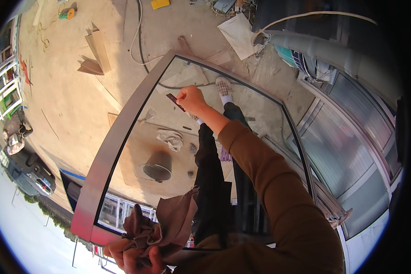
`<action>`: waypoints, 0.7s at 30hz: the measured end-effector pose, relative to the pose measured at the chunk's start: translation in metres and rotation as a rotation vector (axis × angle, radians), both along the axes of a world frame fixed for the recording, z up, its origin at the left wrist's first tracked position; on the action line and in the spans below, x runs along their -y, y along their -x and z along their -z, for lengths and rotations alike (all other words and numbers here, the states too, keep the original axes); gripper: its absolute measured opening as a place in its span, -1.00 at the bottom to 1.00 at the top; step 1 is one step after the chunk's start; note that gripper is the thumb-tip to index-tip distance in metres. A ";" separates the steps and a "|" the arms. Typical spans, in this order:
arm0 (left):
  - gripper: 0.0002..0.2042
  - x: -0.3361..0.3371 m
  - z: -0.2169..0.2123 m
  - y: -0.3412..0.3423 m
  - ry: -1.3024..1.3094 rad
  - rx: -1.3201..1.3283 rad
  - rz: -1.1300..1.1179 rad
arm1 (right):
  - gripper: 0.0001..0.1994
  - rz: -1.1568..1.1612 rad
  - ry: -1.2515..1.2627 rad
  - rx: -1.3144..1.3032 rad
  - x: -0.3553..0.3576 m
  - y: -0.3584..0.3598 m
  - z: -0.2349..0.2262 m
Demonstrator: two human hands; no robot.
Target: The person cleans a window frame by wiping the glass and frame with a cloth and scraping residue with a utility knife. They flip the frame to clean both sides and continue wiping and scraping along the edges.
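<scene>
My right hand (192, 100) reaches forward in a brown sleeve and holds a small dark flat scraper (175, 102) against a large glass pane in a grey metal frame (118, 137). My left hand (134, 258) is at the lower edge, clutching a crumpled brown cloth (169, 223) near the frame's bottom corner. Through the glass I see my dark trousers and a checked shoe (224, 89) standing on the floor.
A metal bucket (156, 168) and a white rag (171, 139) lie on the concrete floor behind the glass. Cardboard pieces (95, 55), cables and a white sheet (237, 29) lie farther off. More framed windows (351, 146) and a grey pipe (324, 50) stand to the right.
</scene>
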State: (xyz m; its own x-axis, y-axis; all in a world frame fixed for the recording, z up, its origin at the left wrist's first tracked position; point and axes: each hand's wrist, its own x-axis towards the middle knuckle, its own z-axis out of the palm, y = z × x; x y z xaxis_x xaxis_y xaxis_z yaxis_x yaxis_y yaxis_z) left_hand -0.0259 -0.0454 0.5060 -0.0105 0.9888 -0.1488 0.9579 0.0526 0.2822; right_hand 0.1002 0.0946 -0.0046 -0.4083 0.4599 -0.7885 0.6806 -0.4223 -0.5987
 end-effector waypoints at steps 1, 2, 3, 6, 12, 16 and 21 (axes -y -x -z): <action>-0.70 0.000 0.000 0.001 0.001 0.018 0.017 | -0.94 -0.012 0.019 0.020 -0.002 0.004 -0.002; -0.70 -0.001 -0.001 0.000 0.004 0.016 0.004 | -0.91 -0.014 0.052 -0.004 -0.003 0.005 -0.006; -0.70 -0.002 -0.001 0.000 -0.002 0.005 -0.010 | -0.90 -0.055 -0.224 0.183 -0.005 0.008 -0.009; -0.71 -0.009 0.001 -0.002 -0.042 -0.009 -0.014 | -0.94 -0.016 -0.110 0.003 -0.003 0.006 -0.019; -0.76 0.003 0.005 0.000 -0.087 -0.066 0.007 | -0.91 -0.025 -0.119 0.242 -0.010 0.000 -0.025; -0.72 0.005 0.005 0.001 -0.211 -0.065 -0.026 | -0.92 0.004 0.077 -0.352 0.009 0.011 -0.090; -0.74 -0.026 0.023 -0.054 -0.529 0.134 -0.972 | -0.94 0.035 0.139 -0.611 0.021 -0.002 -0.226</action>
State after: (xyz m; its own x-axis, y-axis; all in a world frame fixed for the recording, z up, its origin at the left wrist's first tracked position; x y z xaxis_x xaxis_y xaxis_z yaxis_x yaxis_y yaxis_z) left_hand 0.0277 -0.0192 0.4830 -0.8299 0.5079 0.2310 0.5348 0.6060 0.5889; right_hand 0.1022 0.0733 0.2212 -0.7908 0.3908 -0.4710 0.2173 -0.5402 -0.8130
